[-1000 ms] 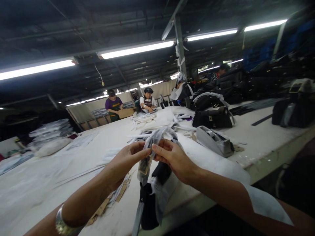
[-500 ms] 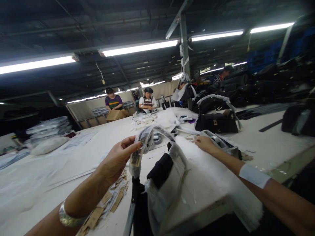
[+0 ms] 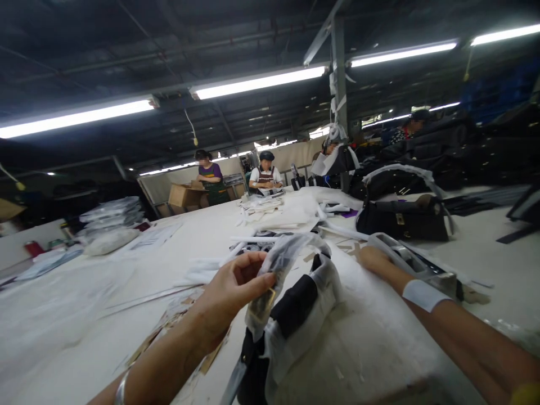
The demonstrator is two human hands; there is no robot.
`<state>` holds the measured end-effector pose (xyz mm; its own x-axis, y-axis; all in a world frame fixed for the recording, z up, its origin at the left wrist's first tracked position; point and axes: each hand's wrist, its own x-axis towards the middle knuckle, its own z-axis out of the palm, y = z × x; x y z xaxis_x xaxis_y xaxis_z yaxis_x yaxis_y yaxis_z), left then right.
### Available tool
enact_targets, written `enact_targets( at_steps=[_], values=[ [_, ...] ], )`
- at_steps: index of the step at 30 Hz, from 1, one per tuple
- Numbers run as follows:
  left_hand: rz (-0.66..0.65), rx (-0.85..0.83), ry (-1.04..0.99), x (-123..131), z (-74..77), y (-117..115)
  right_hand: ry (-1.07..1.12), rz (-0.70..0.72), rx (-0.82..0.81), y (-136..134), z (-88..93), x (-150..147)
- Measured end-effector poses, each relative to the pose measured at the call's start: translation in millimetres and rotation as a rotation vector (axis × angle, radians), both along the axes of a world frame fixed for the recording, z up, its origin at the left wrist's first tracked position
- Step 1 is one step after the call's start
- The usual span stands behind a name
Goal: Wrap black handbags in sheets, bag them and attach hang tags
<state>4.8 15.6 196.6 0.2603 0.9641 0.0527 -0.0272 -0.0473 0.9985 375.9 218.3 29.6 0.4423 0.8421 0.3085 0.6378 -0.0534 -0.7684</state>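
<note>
Left hand (image 3: 238, 284) steadies the wrapped handle; right hand (image 3: 373, 259) is at the dispenser.
The left fingers pinch the arched handle in translucent white wrap (image 3: 282, 259), above the black handbag (image 3: 297, 301) at the white worktop's (image 3: 202, 225) near edge; the right fingers are too hidden to tell, beside the grey tape dispenser (image 3: 441, 278). A firm, gentle pinch should keep the wrap from slipping. One second ago both hands met on the handle.

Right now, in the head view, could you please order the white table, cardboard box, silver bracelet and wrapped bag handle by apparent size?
1. White table
2. Wrapped bag handle, held in the left hand
3. Cardboard box
4. Silver bracelet, though nearer than the box
</note>
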Motion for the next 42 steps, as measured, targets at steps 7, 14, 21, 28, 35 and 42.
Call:
enact_targets(
  at_steps=[7,14,21,28,35,42],
  values=[
    [-0.041,0.017,-0.059,4,-1.9,2,-0.002,0.097,0.054,-13,27.5,-6],
    [0.016,0.011,-0.036,1,-3.3,1,0.264,0.279,0.304,-82,71.4,-51],
    [0.006,-0.018,0.026,-1,-3.9,0,0.622,0.802,-0.058,-215,101.3,-115],
    [-0.014,0.037,0.049,2,0.5,-7,0.54,0.807,-0.081,-221,102.2,-136],
    [-0.052,0.111,0.115,13,4.7,-18,0.64,0.912,0.07,-206,112.6,-168],
    [-0.058,0.147,0.112,14,9.4,-29,1.093,1.044,-0.085,-224,124.9,-173]
  ],
)
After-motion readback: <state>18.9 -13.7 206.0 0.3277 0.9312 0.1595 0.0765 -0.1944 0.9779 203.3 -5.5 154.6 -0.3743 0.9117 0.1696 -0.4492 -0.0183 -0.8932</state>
